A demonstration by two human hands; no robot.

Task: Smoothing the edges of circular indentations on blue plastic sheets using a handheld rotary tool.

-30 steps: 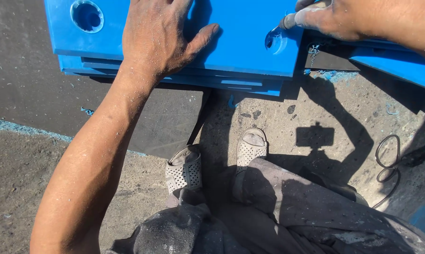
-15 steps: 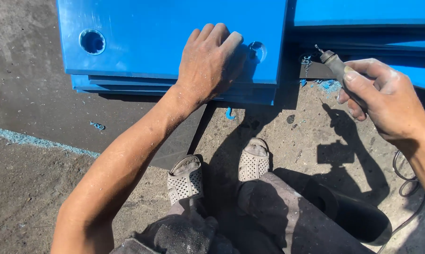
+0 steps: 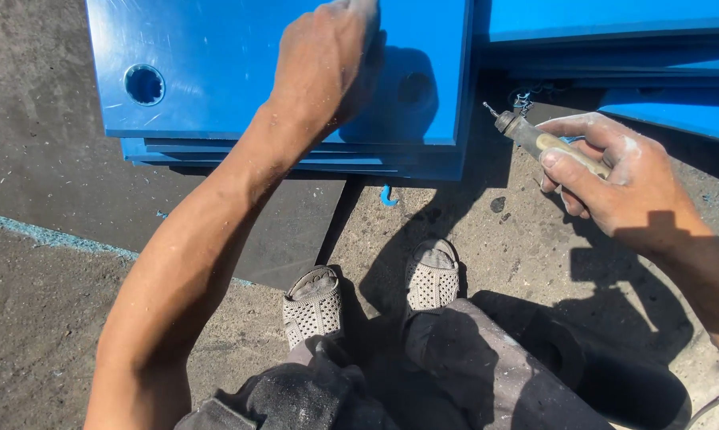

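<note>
From the head view, the left hand (image 3: 327,64) had slid further up the top blue panel (image 3: 240,87), palm flat, fingers spread. Right of the panel stack, the right hand (image 3: 614,183) stayed clamped around the rotary tool (image 3: 534,142) — now drawn back from the panel's edge.

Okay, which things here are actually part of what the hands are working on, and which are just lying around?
In use:
left hand, pressing flat on the top blue panel
right hand, gripping a small rotary tool
the stack of blue panels underneath

Lying about:
curled blue shaving on the concrete floor
further blue panels on the right
dark mat
</note>
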